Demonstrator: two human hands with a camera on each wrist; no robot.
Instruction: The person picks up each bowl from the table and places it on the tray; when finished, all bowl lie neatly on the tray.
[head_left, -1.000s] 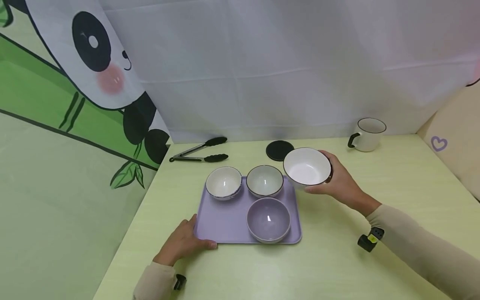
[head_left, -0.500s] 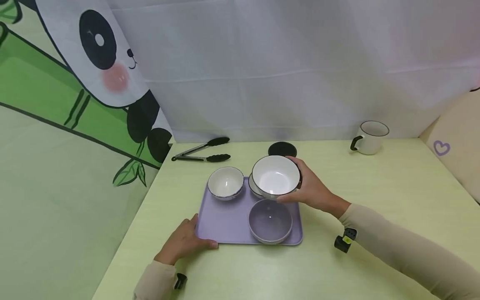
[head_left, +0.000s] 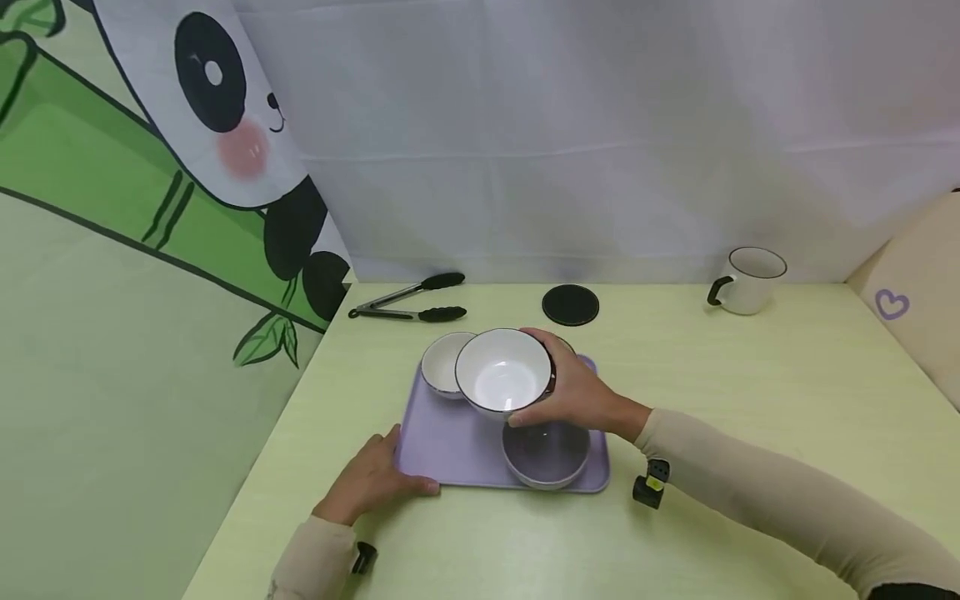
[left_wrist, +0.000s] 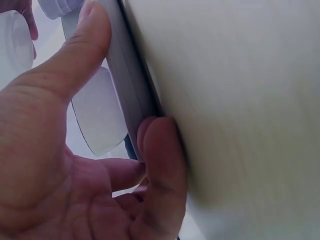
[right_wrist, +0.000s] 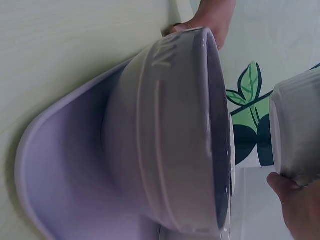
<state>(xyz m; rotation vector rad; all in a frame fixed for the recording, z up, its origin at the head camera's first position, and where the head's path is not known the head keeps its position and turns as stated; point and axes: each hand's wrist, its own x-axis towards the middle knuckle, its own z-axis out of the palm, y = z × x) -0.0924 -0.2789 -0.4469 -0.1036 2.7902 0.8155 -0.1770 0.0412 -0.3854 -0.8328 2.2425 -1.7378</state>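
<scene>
My right hand [head_left: 573, 392] holds a white bowl [head_left: 501, 371] with a dark rim, thumb at the front and fingers round its right side. It hangs above the lilac tray [head_left: 450, 454], mouth tilted toward me; the right wrist view shows its ribbed outer wall [right_wrist: 300, 132]. At the tray's front left corner, my left hand [head_left: 375, 483] grips the edge, with the thumb [left_wrist: 82, 45] along the front side. A purple bowl [head_left: 546, 458] stands front right on the tray. Partly covered behind the held bowl is another white bowl [head_left: 438, 367]. My right hand mostly hides a third tray bowl.
Black-tipped tongs [head_left: 408, 302] lie spread at the back left of the table. A round black coaster [head_left: 570, 305] is behind the tray. Toward the back right stands a white mug [head_left: 750, 283] with a black handle. A white cloth [head_left: 585, 150] hangs along the back.
My right hand has carried the white bowl leftward, from beyond the tray's right back corner to above its middle, passing over the back right bowl. My left hand stays at the tray corner.
</scene>
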